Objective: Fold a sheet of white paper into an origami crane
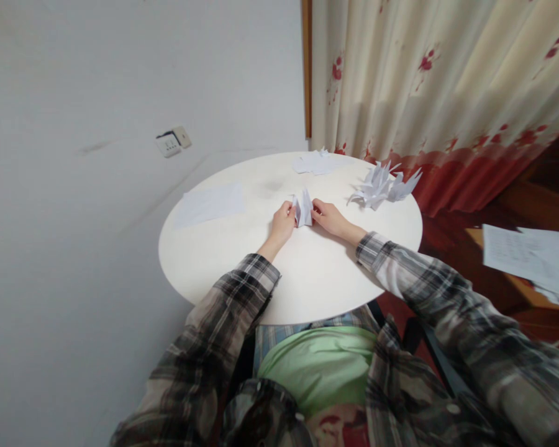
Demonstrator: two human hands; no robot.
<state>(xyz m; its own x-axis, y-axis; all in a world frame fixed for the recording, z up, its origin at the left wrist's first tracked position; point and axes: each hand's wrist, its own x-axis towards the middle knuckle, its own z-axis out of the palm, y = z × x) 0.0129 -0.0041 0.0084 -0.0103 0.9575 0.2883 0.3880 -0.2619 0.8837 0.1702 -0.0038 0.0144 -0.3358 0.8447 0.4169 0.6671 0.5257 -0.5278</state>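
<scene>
Between my two hands, over the middle of the round white table (pixel 242 261), is a folded white paper crane (pixel 304 210) with pointed tips standing up. My left hand (pixel 283 222) pinches its left side between thumb and fingers. On the opposite side, my right hand (pixel 328 217) is closed on the crane's right edge. The fingertips partly hide both edges of the paper. Several finished-looking paper cranes (pixel 376 185) lie in a cluster to the right, beyond my right hand.
A flat white sheet (pixel 212 203) lies at the table's left. More papers (pixel 317 162) are at the far edge. A wall with a socket (pixel 168 146) borders the left, a flowered curtain (pixel 428 93) the back right. Printed sheets (pixel 531 257) rest on a wooden surface at right.
</scene>
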